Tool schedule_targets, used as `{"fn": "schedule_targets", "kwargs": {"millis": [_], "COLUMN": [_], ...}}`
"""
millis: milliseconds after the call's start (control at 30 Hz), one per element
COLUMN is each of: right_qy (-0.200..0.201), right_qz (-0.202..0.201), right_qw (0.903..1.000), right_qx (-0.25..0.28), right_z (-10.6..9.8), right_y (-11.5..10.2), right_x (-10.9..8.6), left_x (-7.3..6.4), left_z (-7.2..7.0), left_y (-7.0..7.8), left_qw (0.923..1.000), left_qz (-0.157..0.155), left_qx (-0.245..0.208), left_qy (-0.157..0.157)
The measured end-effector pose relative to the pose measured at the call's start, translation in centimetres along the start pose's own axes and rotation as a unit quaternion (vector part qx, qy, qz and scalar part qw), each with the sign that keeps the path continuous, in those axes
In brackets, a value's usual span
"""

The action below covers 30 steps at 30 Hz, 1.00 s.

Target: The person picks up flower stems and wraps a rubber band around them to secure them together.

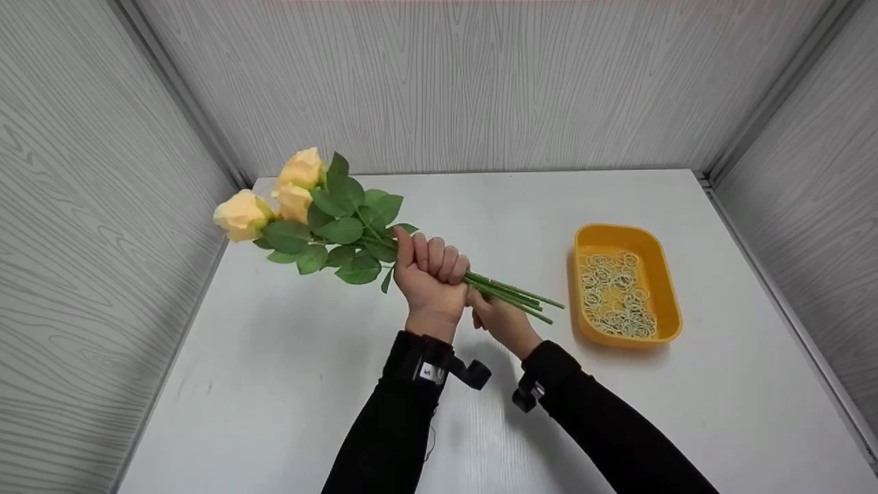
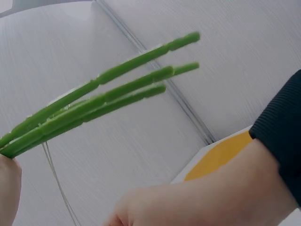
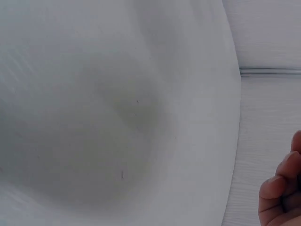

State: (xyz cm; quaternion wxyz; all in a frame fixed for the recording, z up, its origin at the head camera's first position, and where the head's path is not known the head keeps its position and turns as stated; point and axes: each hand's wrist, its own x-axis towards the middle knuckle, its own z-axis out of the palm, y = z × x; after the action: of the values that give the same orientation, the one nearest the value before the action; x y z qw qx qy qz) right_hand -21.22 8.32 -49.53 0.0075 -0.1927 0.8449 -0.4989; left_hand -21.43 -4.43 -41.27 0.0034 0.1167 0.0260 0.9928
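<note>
My left hand grips a bunch of pale yellow roses by the stems. The blooms and green leaves point to the upper left. Several cut stems stick out on the other side of the fist, towards the right. Just below these stems is my right hand, its fingers partly hidden. In the left wrist view, a thin pale rubber band stretches tight from the stems down towards the right hand. Curled fingers show at the right edge of the right wrist view.
A yellow plastic tub with many pale rubber bands stands on the white table, right of the hands. Grey wood-grain panels enclose the table at the back and sides.
</note>
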Motion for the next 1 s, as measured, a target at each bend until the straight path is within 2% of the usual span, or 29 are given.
{"fn": "schedule_targets", "kwargs": {"millis": [67,100,133,300,500,700,867,933,1000], "right_qy": [-0.005,0.014,0.014,-0.022,-0.062,-0.070,-0.035,-0.007,0.026], "right_qz": [0.010,0.047,0.057,0.055,0.014,-0.038,-0.075,-0.101,-0.131], "right_qw": [0.9998,0.9975,0.9972,0.9980,0.9980,0.9957,0.9873,0.9785,0.9658], "right_qx": [-0.014,0.050,0.047,0.025,0.006,-0.047,-0.136,-0.180,-0.223], "right_z": [0.6,1.0,1.3,2.1,2.1,1.5,0.5,0.0,-0.5], "right_y": [0.1,0.2,0.1,-0.5,-1.6,-2.9,-4.2,-4.7,-5.2], "right_x": [-0.3,-0.2,-0.3,-0.9,-1.6,-2.2,-2.4,-2.4,-2.2], "left_x": [0.1,0.1,0.2,0.3,0.3,0.2,0.2,0.1,0.1], "left_z": [0.0,-0.1,-0.2,-0.5,-1.0,-1.7,-2.3,-2.4,-2.6], "left_y": [0.0,0.0,0.0,0.0,0.3,0.8,1.1,1.2,1.2], "left_qw": [0.9994,0.9987,0.9978,0.9925,0.9884,0.9794,0.9692,0.9649,0.9618], "left_qz": [0.020,0.029,0.037,0.069,0.083,0.090,0.099,0.098,0.094], "left_qx": [0.024,0.035,0.045,0.089,0.124,0.180,0.225,0.243,0.257], "left_qy": [0.018,0.025,0.032,0.048,0.030,-0.002,-0.016,-0.017,-0.016]}}
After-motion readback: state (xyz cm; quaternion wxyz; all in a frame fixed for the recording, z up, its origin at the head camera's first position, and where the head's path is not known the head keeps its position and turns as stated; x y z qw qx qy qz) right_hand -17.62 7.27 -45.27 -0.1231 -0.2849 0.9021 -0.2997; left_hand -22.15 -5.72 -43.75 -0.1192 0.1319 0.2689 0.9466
